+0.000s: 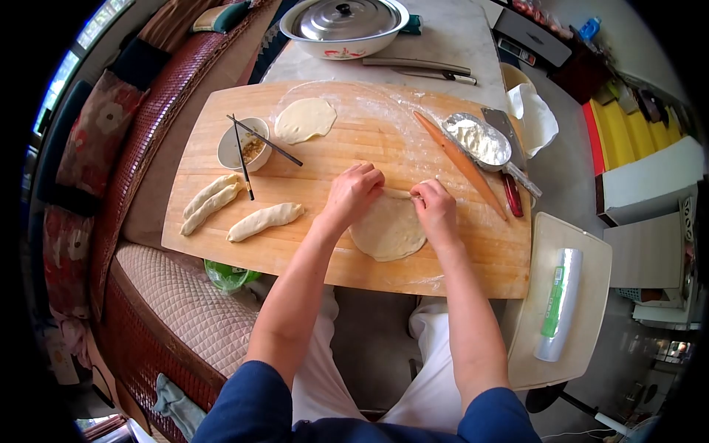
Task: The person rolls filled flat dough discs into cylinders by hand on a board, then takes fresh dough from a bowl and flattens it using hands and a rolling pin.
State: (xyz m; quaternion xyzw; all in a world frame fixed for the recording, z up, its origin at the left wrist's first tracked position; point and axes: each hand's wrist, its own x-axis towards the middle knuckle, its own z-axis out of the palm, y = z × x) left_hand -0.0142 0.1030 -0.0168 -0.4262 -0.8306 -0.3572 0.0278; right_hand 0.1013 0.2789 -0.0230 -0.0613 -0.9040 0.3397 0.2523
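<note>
A flat round sheet of dough (388, 232) lies on the wooden board (325, 258) in front of me. My left hand (354, 193) has its fingers curled closed at the sheet's far left edge. The far right edge is pinched between the thumb and fingers of my right hand (436, 208). Along the far edge, between both hands, the dough looks slightly folded or raised. To the left lie a long filled dough roll (266, 222) and a pair of similar rolls (210, 203) side by side. Another thin dough sheet (306, 120) rests farther back.
Chopsticks (244, 159) lie across a white bowl (225, 148) of filling. At right are a tapered rolling pin (461, 166), a metal scoop of flour (478, 140) and a red-handled cleaver (512, 196). Behind stands a lidded basin (343, 48); a plastic-wrap roll (560, 303) sits right.
</note>
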